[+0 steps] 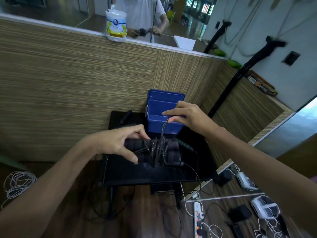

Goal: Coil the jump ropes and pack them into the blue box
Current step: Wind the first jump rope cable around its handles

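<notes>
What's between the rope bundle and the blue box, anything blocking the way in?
Nothing visible. The box stands open just behind the rope bundle, lid up. Only the right hand hovers at its rim, pinching the cord; the left hand grips the bundle.

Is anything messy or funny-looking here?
Yes: a wipes tub stands upside down, its lid overhanging the ledge edge. A tangle of white cord lies loose on the floor, left of the black table.
</notes>
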